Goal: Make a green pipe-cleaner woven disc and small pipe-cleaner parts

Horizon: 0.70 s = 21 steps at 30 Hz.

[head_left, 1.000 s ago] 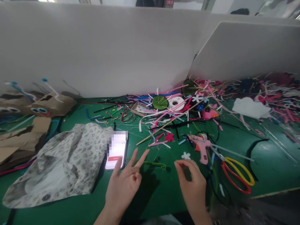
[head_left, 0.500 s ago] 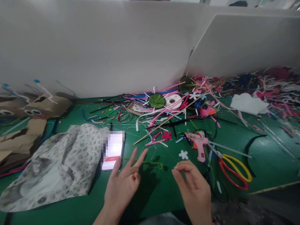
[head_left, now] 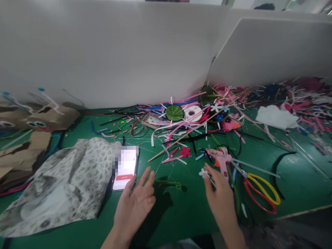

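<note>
My left hand (head_left: 136, 204) is open, palm turned partly up and fingers loosely spread, with nothing seen in it. Its thumb is by the lower right corner of a lit phone (head_left: 126, 169). Beyond its fingers lies a thin green pipe cleaner stem (head_left: 168, 182) with a curled end, partly hidden by the hand. My right hand (head_left: 219, 193) has its thumb and fingertips closed on a small white flower (head_left: 202, 172). Just behind that hand lies a pink glue gun (head_left: 222, 159), its handle partly covered by the fingers.
Scissors (head_left: 263, 193) with red and yellow handles lie at right. Pipe cleaners and a green round piece (head_left: 174, 112) are heaped at the back, near a red flower (head_left: 185, 151). Patterned cloth (head_left: 70, 183) and cardboard pieces (head_left: 57, 116) sit left. A white panel (head_left: 116, 52) stands behind.
My right hand, pinched nearer the middle before, has moved right and forward onto the white flower. My left hand's curled fingers have loosened, and it has shifted slightly.
</note>
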Each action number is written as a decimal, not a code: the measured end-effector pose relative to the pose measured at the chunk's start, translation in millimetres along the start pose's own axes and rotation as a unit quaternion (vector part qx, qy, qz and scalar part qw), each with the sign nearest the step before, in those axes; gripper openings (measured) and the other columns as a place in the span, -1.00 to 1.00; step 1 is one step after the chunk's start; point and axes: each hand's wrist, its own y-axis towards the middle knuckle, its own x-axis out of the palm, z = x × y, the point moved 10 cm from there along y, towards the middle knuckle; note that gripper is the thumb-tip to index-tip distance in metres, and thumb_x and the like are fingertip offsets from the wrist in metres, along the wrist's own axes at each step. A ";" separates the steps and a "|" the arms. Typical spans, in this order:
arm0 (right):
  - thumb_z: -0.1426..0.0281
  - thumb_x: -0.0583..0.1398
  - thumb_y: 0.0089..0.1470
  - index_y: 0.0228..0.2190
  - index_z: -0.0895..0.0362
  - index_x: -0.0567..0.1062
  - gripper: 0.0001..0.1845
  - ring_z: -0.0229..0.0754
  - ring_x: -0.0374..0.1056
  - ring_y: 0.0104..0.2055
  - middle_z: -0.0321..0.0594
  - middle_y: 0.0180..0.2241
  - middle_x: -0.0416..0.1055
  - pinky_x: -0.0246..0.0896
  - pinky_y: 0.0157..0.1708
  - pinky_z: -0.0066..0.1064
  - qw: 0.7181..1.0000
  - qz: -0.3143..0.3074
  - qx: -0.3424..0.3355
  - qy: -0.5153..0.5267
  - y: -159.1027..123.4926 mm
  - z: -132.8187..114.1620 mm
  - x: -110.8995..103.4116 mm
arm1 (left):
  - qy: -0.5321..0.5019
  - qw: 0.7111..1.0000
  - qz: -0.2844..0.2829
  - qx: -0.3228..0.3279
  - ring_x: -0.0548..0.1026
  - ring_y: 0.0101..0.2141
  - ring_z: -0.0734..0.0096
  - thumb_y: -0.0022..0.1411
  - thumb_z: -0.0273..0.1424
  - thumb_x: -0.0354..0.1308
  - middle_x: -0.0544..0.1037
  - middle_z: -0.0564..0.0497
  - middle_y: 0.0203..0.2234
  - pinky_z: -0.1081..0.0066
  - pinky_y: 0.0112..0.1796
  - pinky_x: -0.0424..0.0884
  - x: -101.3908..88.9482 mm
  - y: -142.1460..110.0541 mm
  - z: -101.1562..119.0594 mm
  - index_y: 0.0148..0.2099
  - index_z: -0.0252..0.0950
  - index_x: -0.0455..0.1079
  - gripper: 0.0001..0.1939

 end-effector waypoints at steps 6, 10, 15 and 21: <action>-0.16 -0.01 0.11 -0.33 0.17 0.41 -0.37 0.06 0.32 -0.30 -0.01 -0.39 0.42 0.19 -0.28 -0.16 0.975 0.097 0.066 -0.186 6.0 62.8 -36.6 | 0.381 0.919 0.030 0.101 0.35 -0.55 0.49 0.22 -0.31 0.18 0.46 0.03 -0.53 0.47 -0.46 0.33 -3.5 0.9 35.9 -0.35 -0.31 0.48 -0.82; -0.20 -0.01 0.06 -0.45 0.09 0.29 -0.41 0.00 0.27 -0.37 -0.11 -0.47 0.32 0.14 -0.40 -0.24 0.969 0.049 0.072 -0.229 24.4 73.0 -17.3 | 0.589 0.799 0.027 0.118 0.42 -0.40 0.36 0.23 -0.28 0.17 0.51 -0.01 -0.44 0.45 -0.33 0.33 7.9 -4.2 36.5 -0.32 -0.26 0.48 -0.83; -0.01 0.07 0.08 -0.41 0.12 0.30 -0.58 -0.02 0.28 -0.41 -0.09 -0.44 0.32 0.06 -0.50 -0.29 0.955 0.034 0.120 -0.271 43.5 72.8 -5.0 | 0.726 0.674 -0.004 0.134 0.45 -0.25 0.23 0.24 -0.29 0.17 0.56 -0.05 -0.28 0.37 -0.22 0.34 22.1 -15.6 22.0 -0.18 -0.19 0.50 -0.85; 0.01 0.11 0.03 -0.32 0.08 0.27 -0.60 -0.08 0.25 -0.48 -0.17 -0.42 0.32 0.00 -0.53 -0.31 0.956 0.110 0.189 -0.198 27.3 76.3 -45.9 | 0.764 0.613 0.004 0.203 0.47 -0.17 0.15 0.22 -0.31 0.19 0.55 -0.05 -0.21 0.28 -0.13 0.38 16.1 -23.8 33.1 -0.13 -0.12 0.52 -0.83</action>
